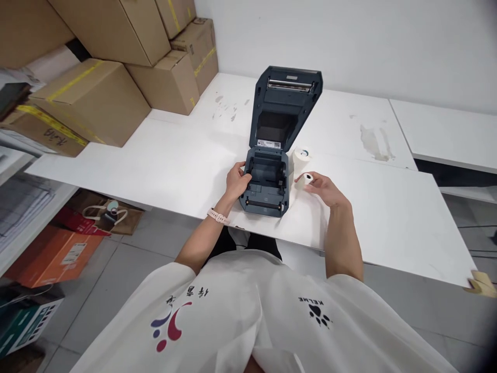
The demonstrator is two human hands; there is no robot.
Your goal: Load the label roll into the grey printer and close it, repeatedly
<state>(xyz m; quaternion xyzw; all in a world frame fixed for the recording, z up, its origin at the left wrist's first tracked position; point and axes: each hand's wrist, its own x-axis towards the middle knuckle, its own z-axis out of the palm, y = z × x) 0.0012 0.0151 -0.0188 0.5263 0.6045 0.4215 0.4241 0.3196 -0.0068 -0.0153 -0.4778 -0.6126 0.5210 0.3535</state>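
A dark blue-grey label printer stands on the white table with its lid swung up, and its inner bay shows no roll. My left hand grips the left wall of the printer, thumb over the rim. To the right of the printer, my right hand holds a small white paper roll by its end between thumb and fingers. Just behind that lies a larger white label roll, close against the printer's right side. A strip of pale paper hangs between the rolls and the printer; which roll it belongs to is unclear.
Cardboard boxes are stacked at the table's back left. A white wall runs behind the table. An orange box and bags sit on the floor at left. A tan roll is at the right front corner.
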